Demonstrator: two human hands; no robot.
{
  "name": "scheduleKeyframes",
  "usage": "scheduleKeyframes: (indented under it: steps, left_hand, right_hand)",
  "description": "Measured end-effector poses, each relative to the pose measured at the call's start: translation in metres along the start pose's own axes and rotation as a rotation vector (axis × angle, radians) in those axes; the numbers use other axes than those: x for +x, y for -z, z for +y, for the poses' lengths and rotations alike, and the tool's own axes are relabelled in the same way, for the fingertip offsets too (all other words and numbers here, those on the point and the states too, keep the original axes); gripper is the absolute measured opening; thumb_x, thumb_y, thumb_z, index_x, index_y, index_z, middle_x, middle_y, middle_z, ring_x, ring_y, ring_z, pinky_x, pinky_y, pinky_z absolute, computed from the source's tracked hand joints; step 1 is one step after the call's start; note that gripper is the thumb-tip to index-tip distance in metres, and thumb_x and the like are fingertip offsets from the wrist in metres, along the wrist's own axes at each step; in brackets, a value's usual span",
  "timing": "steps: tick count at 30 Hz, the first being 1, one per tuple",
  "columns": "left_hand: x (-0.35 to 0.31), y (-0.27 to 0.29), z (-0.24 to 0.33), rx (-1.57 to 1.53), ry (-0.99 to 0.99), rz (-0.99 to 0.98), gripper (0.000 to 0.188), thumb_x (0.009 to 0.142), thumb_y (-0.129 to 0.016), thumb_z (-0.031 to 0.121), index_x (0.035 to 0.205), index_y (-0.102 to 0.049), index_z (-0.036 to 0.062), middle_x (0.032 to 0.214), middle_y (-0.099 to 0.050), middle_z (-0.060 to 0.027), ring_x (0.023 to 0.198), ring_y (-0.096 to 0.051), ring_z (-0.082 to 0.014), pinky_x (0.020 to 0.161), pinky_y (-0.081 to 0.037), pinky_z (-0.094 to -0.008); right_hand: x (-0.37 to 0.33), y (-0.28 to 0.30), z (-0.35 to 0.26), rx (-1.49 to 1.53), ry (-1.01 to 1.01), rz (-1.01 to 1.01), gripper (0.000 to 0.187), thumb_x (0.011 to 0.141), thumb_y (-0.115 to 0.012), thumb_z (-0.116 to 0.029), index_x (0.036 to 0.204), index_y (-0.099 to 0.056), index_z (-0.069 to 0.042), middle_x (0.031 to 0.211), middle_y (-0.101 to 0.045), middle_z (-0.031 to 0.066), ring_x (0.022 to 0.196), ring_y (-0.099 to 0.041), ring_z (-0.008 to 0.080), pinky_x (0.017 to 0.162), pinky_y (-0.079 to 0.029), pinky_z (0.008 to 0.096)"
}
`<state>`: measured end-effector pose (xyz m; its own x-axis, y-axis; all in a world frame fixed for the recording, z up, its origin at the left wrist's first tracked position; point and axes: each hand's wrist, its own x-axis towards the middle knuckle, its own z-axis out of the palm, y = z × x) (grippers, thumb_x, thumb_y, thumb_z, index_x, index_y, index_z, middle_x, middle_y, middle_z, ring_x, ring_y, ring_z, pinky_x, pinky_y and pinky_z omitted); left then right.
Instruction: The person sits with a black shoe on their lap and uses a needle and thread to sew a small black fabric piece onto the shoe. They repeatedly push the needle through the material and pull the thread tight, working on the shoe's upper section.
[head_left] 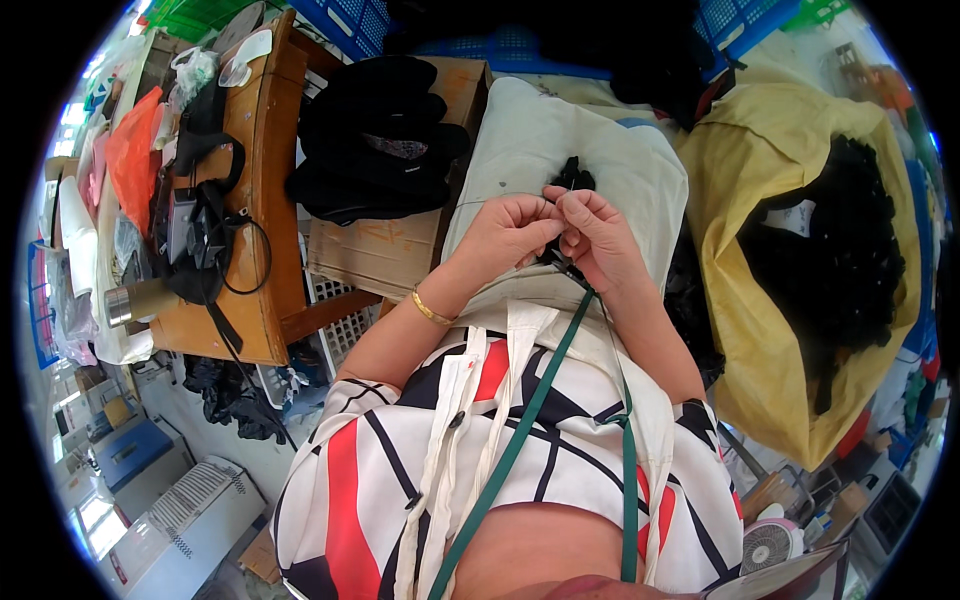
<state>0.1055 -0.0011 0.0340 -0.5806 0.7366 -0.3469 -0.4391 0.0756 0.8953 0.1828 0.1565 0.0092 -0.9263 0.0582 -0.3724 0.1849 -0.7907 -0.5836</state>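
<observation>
My left hand (512, 232) and my right hand (598, 236) meet over a white padded cloth (630, 180) in front of me. Both are closed, thumbs and fingertips pinched together and touching. What they pinch is too small and too covered to name. A thin dark line, like a thread, runs leftward by my left fingers. Just beyond the fingertips lies a small black piece (572, 176), partly hidden by them. Under my right wrist, a dark object hangs at the end of a green strap (535, 405) that comes down from my neck.
A wooden table (262, 200) on the left holds a black bag (205, 240) and a steel flask (138, 302). Stacked black items (375, 140) rest on a cardboard box (380, 245). To the right stands a yellow sack (735, 200) of black pieces. Blue crates (345, 22) are behind.
</observation>
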Motion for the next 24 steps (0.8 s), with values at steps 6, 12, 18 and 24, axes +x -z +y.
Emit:
scheduleKeyframes:
  steps: [6,12,18,24]
  left_hand:
    - [0.0,0.002,0.0,0.027,0.014,0.001,0.012,0.093,-0.062,0.009,0.092,-0.069,-0.0006,0.07,-0.06,0.0024,0.053,-0.046,-0.0008,0.046,-0.034,-0.017]
    - [0.002,0.004,-0.015,0.158,-0.13,0.103,0.011,0.092,-0.063,0.009,0.094,-0.07,0.0004,0.069,-0.06,0.0034,0.055,-0.047,-0.0003,0.048,-0.035,-0.017]
    - [0.0,-0.003,-0.01,-0.128,-0.096,0.167,0.013,0.096,-0.058,0.015,0.1,-0.064,0.0034,0.073,-0.06,0.0013,0.054,-0.052,-0.0045,0.05,-0.043,-0.0184]
    - [0.002,-0.008,-0.019,-0.433,0.031,0.118,0.009,0.101,-0.049,0.016,0.105,-0.052,0.0079,0.075,-0.058,-0.0011,0.053,-0.054,-0.0066,0.044,-0.043,-0.0199]
  right_hand:
    - [0.0,-0.001,0.001,-0.047,0.005,0.021,0.015,0.094,-0.068,-0.019,0.101,-0.067,-0.006,0.094,-0.067,-0.0008,0.064,-0.051,0.0022,0.055,-0.044,0.0187]
    - [-0.001,0.0,0.004,-0.063,0.038,0.031,0.015,0.093,-0.069,-0.018,0.101,-0.067,-0.006,0.09,-0.066,-0.0021,0.064,-0.051,0.0024,0.056,-0.044,0.0191]
    - [-0.002,-0.004,0.007,-0.113,0.107,0.068,0.011,0.093,-0.068,-0.016,0.1,-0.068,-0.008,0.099,-0.067,0.0007,0.066,-0.052,0.0024,0.058,-0.043,0.0188]
    - [0.001,-0.003,0.017,-0.212,0.11,0.037,0.012,0.093,-0.068,-0.016,0.101,-0.07,-0.007,0.107,-0.065,0.0018,0.066,-0.052,0.0024,0.057,-0.042,0.0186]
